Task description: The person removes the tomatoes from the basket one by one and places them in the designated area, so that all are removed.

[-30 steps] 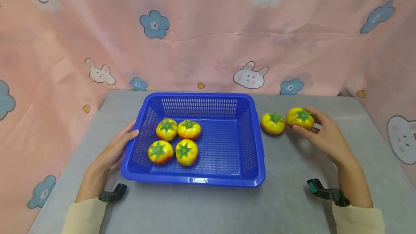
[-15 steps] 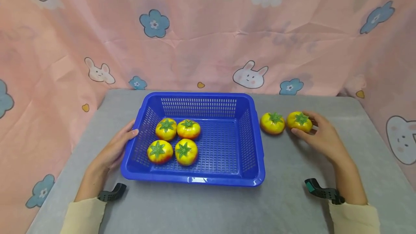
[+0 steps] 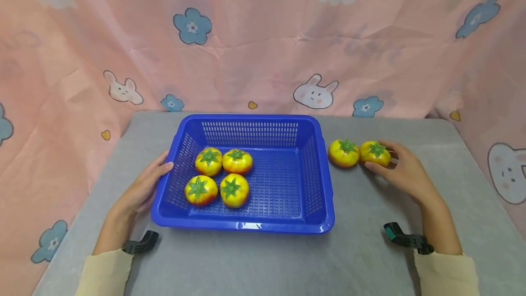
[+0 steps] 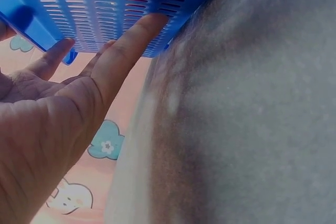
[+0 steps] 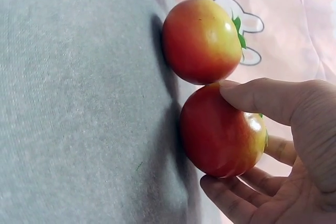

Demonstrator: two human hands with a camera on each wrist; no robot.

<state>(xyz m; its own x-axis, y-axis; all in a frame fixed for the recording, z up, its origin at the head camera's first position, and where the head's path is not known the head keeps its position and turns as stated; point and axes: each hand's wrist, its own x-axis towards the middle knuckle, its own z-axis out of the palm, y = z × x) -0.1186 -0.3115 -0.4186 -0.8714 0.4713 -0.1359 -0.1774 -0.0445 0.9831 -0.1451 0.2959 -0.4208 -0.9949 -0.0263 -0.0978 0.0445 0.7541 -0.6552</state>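
A blue plastic basket (image 3: 242,226) with slotted walls stands on the grey table. Several yellow-red tomatoes (image 3: 234,190) with green leafy tops lie in its left half. My left hand (image 3: 144,185) holds the basket's left side, thumb over the rim; in the left wrist view, its fingers (image 4: 128,45) lie against the slotted outer wall. To the right of the basket, my right hand (image 3: 404,171) holds a tomato (image 3: 375,153) between thumb and fingers, low at the table. Another tomato (image 3: 343,153) sits between it and the basket; the right wrist view has the held tomato (image 5: 223,132) right against this neighbour (image 5: 201,40).
The grey cloth-like tabletop (image 3: 255,264) reaches back to a pink curtain (image 3: 246,67) printed with rabbits, clouds and blue flowers. A dark strap (image 3: 141,243) is on the left wrist, and a similar strap (image 3: 407,237) on the right.
My right hand has lowered the tomato and brought it left, up beside the other loose one. The left hand and the basket have stayed in place.
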